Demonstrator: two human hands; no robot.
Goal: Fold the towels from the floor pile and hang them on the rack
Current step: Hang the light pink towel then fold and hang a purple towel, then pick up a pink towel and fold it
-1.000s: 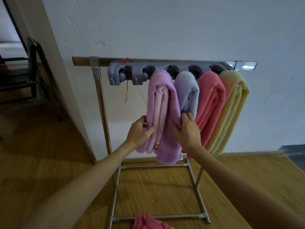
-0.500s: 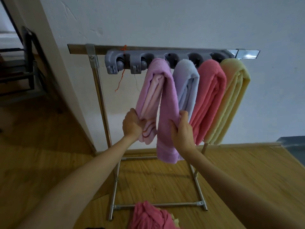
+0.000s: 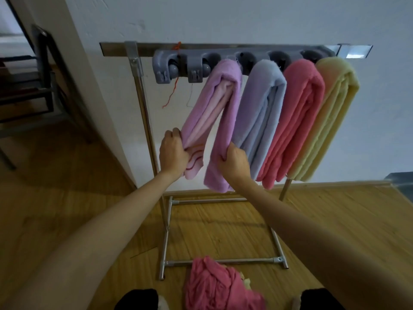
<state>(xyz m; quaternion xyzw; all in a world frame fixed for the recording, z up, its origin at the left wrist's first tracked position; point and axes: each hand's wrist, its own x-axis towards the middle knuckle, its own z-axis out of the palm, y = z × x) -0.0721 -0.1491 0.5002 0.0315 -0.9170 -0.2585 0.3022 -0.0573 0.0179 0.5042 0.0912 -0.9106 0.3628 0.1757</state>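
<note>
Head view: looking fwd and down at rack against white wall, centre of frame.
Rack (image 3: 143, 113): metal frame, top bar across upper centre, base tubes on wood floor at lower centre.
Grey holder (image 3: 178, 66): plastic strip w/ round clips, fixed along top bar, upper centre.
Purple towel (image 3: 225, 104): folded, draped over bar, leftmost of four; two ends hanging apart, front end lower than back end.
Left hand (image 3: 173, 153): centre-left of frame, fingers curled round back end of purple towel near its striped edge; firm grip.
Right hand (image 3: 234, 163): centre, fingers curled round front end of purple towel; gripping cloth, thumb side up.
Blue towel (image 3: 261, 113): folded, hanging just right of purple one, touching it.
Pink towel (image 3: 297, 117): folded, hanging right of blue, edges touching.
Yellow towel (image 3: 330, 117): folded, rightmost on bar, upper right of frame, against pink one.
Floor pile (image 3: 214, 285): crumpled pink cloth at bottom centre, on floor just in front of rack base tube; bit of pale cloth showing at its right edge.
Red thread (image 3: 172, 90): loose strand dangling from holder, upper centre-left.
Dark frame (image 3: 44, 70): black furniture at upper left, past wall corner; type unclear.
Bottom edge: two dark shapes either side of pile, can't tell what.
</note>
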